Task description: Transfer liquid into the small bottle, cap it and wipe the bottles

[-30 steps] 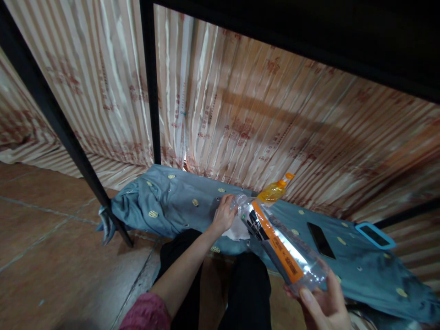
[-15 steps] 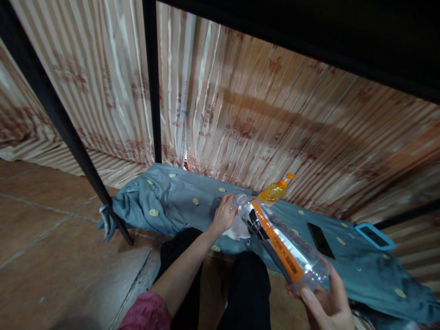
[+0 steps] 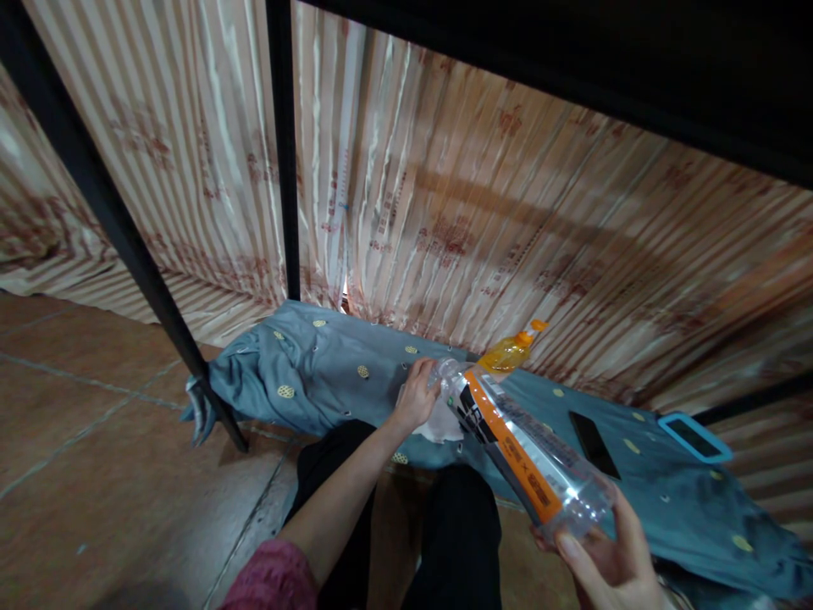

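The right hand has its fingers clamped around the base of a clear plastic bottle with an orange-and-black label, tilted neck-down over the blue patterned bedsheet. The left hand closes its fingers on a crumpled white tissue at the bottle's mouth. An orange spray bottle lies just behind.

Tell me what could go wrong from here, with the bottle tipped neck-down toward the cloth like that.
1. The right hand grips only the base of the clear bottle, which slants neck-down; it might slip or swing.
2. Its neck sits at the left hand and the white cloth; any liquid could overshoot onto the blue bedsheet.
3. A black phone lies on the sheet close by, so splashes may reach it.
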The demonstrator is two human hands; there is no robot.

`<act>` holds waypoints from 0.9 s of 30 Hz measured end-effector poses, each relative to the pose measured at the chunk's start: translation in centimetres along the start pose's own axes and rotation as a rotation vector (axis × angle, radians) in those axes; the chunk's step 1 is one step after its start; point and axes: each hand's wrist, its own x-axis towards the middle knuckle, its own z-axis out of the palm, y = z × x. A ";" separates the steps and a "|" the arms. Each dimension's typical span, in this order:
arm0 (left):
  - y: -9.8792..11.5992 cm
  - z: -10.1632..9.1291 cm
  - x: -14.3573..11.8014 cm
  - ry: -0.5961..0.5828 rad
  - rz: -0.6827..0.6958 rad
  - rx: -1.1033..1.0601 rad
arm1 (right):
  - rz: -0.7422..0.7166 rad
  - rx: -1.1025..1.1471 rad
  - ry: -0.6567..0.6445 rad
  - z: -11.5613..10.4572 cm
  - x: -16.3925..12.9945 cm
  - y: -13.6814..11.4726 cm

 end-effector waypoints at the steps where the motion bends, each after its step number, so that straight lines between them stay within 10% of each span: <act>1: 0.0 0.0 0.0 0.000 -0.001 0.000 | -0.006 -0.015 0.000 0.0 0.0 -0.1; 27: -0.1 0.2 0.1 0.011 -0.002 -0.005 | -0.067 -0.022 -0.008 0.1 0.2 0.1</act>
